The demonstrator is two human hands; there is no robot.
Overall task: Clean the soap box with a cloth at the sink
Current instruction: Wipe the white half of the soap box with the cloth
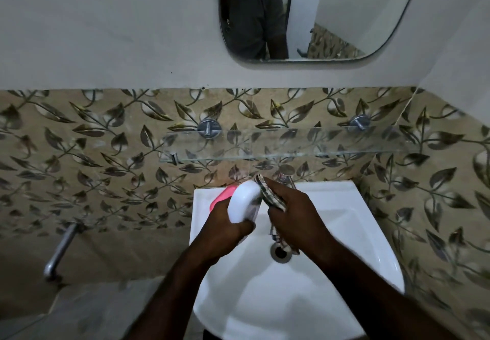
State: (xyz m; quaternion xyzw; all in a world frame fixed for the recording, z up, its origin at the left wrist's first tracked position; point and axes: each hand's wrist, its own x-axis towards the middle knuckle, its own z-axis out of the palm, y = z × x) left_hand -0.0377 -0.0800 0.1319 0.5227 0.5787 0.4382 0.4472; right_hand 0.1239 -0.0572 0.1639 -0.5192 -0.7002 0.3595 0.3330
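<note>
left hand (229, 227): sitting just left of frame centre, gripping the box from below, fingers curling round its lower end.
box (245, 201): white, oval, hanging tilted over the back part of the sink, its upper end pointing toward the wall. Its right edge is touching the cloth.
right hand (291, 207): sitting just right of centre, clutching the cloth, fingers curling round it and pressing it against the box's right side.
cloth (271, 197): dark and striped, bunching between the fingers and the box. One tail is hanging below the hand, down toward the drain.
pink piece (221, 196): lying at the sink's back left corner, just behind the box and partly hidden. Can't tell if it's soap or a lid.
sink (371, 233): white, filling lower centre. Both forearms are reaching over it from the bottom edge.
drain (279, 253): showing between the two wrists, under the cloth tail.
tap (287, 176): chrome, peeking out behind the right hand, mostly hidden.
shelf (291, 144): glass, running across the leaf-pattern tiles above the sink on two chrome mounts.
mirror (331, 21): hanging top centre-right, reflecting a torso in a grey shirt.
spout (62, 249): chrome, sticking out of the wall at lower left, well apart from the sink.
</note>
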